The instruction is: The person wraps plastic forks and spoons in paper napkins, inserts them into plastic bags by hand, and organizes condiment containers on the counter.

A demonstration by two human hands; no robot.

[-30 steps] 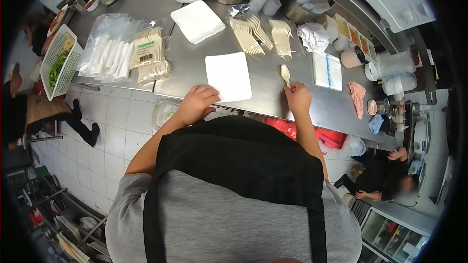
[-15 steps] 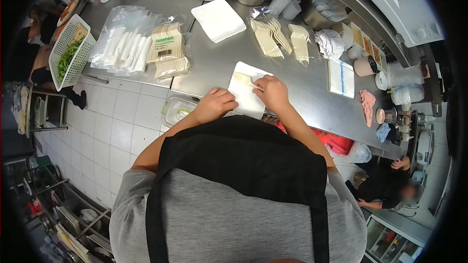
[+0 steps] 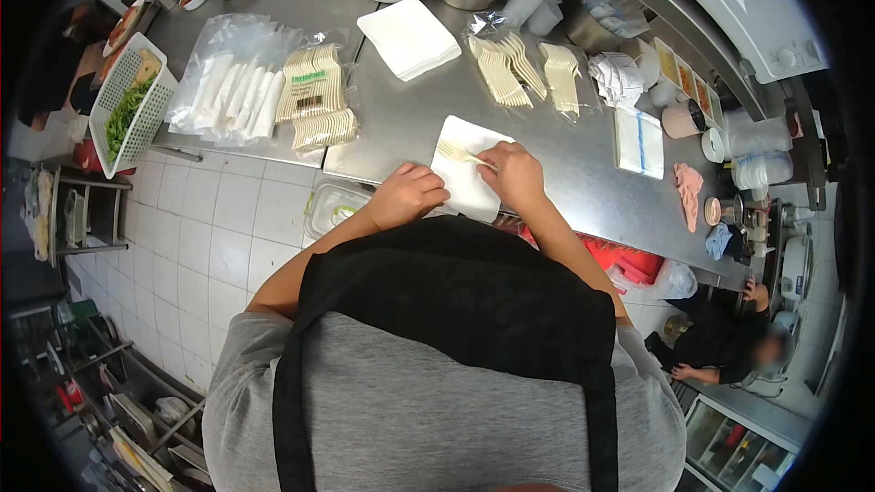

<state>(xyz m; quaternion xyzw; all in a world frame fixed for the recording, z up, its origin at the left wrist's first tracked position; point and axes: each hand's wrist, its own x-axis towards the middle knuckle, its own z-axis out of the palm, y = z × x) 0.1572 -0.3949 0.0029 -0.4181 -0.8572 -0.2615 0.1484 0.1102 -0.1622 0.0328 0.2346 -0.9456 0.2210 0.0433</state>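
A white paper napkin (image 3: 474, 193) lies at the front edge of the steel counter, turned at a slant. On it rests a pale disposable fork (image 3: 456, 153), tines toward the upper left. My right hand (image 3: 513, 175) pinches the fork's handle, its fingers over the napkin's right side. My left hand (image 3: 410, 191) is closed at the napkin's left edge, fingertips bent onto the paper. Beyond them lie a stack of napkins (image 3: 410, 39) and opened plastic packs of forks (image 3: 503, 73) and spoons (image 3: 560, 77).
Rolled white bundles (image 3: 232, 96) in a clear bag and a cutlery pack (image 3: 313, 91) lie left. A folded blue-striped cloth (image 3: 640, 144) and pink cloth (image 3: 687, 196) lie right. A basket of greens (image 3: 132, 109) stands far left. Another person (image 3: 720, 342) is at lower right.
The fork has shifted slightly lower on the napkin, still in my right hand. My left hand stays at the napkin's edge. The person at far left has moved, and the one at right shifted.
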